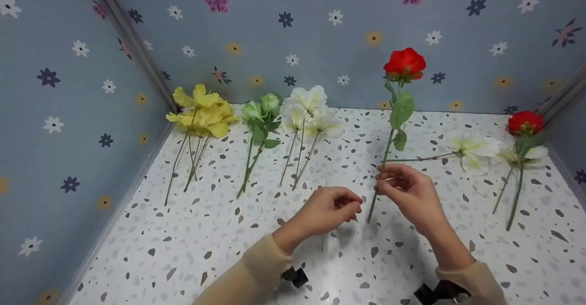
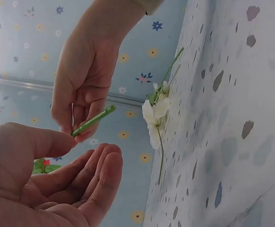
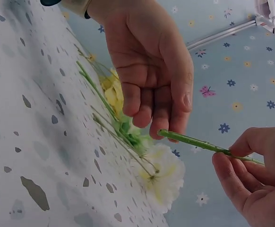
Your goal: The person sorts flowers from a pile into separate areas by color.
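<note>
My right hand point(image 1: 414, 197) pinches the lower stem of an artificial red rose point(image 1: 405, 64) between thumb and fingers. The rose stands nearly upright, bloom at the top, its cut end pointing down toward me. Just left of that stem is my left hand point(image 1: 322, 211), fingers loosely bent and nothing held. In the left wrist view, the thumb and fingertips of this hand point(image 2: 47, 179) are apart, close to the green stem point(image 2: 95, 120). The right wrist view has the stem's end point(image 3: 175, 136) right by the left fingertips.
Along the back lie yellow flowers point(image 1: 206, 115), green roses point(image 1: 258, 112) and white flowers point(image 1: 306, 108). A single white flower point(image 1: 474, 151) lies sideways behind my right hand. Another red rose point(image 1: 525, 122) overlaps a white flower point(image 1: 533, 156) at the right. Patterned walls point(image 1: 320, 35) bound the speckled table point(image 1: 206, 250).
</note>
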`<state>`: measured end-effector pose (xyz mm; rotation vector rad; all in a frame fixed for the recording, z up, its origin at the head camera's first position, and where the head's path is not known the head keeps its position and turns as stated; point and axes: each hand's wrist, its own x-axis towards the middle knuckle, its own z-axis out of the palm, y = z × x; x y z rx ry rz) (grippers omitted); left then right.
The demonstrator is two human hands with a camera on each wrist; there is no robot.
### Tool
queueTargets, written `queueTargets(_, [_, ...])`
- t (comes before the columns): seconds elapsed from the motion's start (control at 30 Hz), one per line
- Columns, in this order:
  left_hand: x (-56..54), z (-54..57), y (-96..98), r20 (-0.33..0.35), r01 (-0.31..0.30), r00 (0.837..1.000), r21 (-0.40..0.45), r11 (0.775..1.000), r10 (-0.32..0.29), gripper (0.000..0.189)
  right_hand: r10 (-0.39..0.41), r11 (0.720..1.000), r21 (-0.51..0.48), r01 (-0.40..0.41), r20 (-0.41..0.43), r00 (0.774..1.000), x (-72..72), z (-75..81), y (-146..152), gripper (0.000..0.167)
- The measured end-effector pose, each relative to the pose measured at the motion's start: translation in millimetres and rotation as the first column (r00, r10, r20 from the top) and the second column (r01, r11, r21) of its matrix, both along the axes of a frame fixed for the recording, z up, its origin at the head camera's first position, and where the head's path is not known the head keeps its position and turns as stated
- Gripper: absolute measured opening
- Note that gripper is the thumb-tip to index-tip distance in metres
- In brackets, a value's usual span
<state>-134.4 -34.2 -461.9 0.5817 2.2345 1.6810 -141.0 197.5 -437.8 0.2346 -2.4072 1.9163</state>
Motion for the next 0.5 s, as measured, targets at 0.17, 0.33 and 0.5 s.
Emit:
queueTargets(0.17, [4.8,-6.4,9.4,0.012,0.033,0.999,0.003,0.999,-0.033,0.018,0.006,0.998,-0.067,-0.006,-0.003,1.000,4.2,-1.9,-7.5,0.025])
queueTargets(0.33, [6.8,-9.9,13.5,0.022,0.039,0.999,0.059,0.998,-0.040,0.013,0.006,0.998,-0.070,-0.005,0.012,1.000,5.0,-2.9,-11.1,0.025])
queueTargets(0.5, [7.0,-12.1,15.2,0.019,0.028,0.999,0.090,0.996,-0.030,0.014,0.007,0.998,-0.064,-0.006,0.013,1.000,5.3,-2.9,-11.7,0.023])
